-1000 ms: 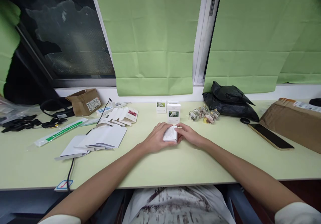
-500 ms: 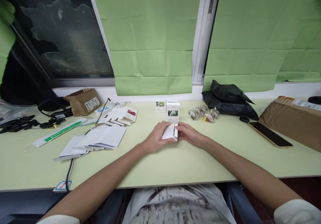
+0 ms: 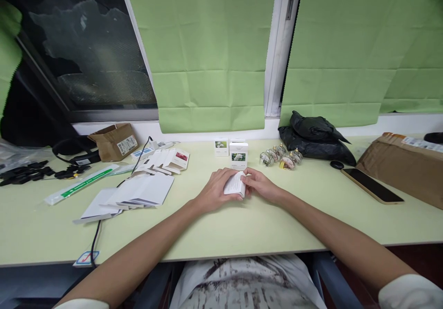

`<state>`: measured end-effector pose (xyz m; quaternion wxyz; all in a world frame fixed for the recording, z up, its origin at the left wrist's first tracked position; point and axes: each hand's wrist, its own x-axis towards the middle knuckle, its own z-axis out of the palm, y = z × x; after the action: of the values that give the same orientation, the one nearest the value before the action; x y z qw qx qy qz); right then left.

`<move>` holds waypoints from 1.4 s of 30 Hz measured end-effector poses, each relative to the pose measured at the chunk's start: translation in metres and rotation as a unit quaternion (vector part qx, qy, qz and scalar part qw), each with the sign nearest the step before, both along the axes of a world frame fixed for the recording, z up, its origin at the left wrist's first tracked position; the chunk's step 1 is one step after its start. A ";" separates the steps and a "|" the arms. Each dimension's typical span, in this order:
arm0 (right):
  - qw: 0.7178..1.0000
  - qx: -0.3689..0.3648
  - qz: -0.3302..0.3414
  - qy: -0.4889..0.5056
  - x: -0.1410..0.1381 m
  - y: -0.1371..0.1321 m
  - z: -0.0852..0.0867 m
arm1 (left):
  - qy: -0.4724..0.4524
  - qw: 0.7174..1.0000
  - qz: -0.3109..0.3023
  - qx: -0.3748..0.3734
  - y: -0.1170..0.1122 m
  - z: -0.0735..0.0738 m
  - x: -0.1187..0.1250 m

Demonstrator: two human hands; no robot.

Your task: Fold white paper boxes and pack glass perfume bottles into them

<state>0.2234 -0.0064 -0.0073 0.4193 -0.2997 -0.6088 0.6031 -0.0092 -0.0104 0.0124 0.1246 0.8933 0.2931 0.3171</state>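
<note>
Between my two hands is a small white carton [image 3: 234, 184] with fine print on its upper face. My left hand [image 3: 215, 190] wraps round its left side, thumb along the near edge. On the right end, the fingers of my right hand [image 3: 258, 183] press at the carton's edge, where the end now looks flat. Just beyond stand a white box with a white-flower picture [image 3: 238, 156] and a smaller-looking white box [image 3: 221, 147] to its left. Several small round glass bottles with gold tops [image 3: 281, 156] lie to the right of these.
Flat white folded cartons [image 3: 145, 190] and more cartons with a red picture [image 3: 180, 157] lie at left, near a black cable [image 3: 98, 235]. An open brown box [image 3: 114, 142] stands behind. At right are black plastic bags [image 3: 316, 136], a phone [image 3: 372, 185] and a large brown parcel [image 3: 403, 170].
The flap at the carton's right end stood partly open and now lies closed under my right fingers. My left hand has hardly moved.
</note>
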 end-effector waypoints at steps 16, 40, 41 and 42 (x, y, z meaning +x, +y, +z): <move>0.988 0.083 -0.130 0.020 -0.003 -0.002 0.008 | -0.084 0.996 0.015 -0.004 -0.004 0.006 -0.002; 0.985 0.086 -0.070 -0.136 0.016 0.016 -0.011 | -0.042 0.984 0.174 0.019 0.041 -0.001 -0.031; 0.984 0.085 -0.073 -0.139 0.016 0.016 -0.010 | -0.049 0.981 0.185 0.020 0.043 -0.002 -0.032; 0.983 0.084 -0.076 -0.142 0.016 0.017 -0.010 | -0.059 0.979 0.194 0.019 0.045 -0.004 -0.032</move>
<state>0.2393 0.0101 -0.0175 0.3972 -0.3917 -0.6859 0.4673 -0.0415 0.0350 0.0085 0.0606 0.8012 0.4472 0.3930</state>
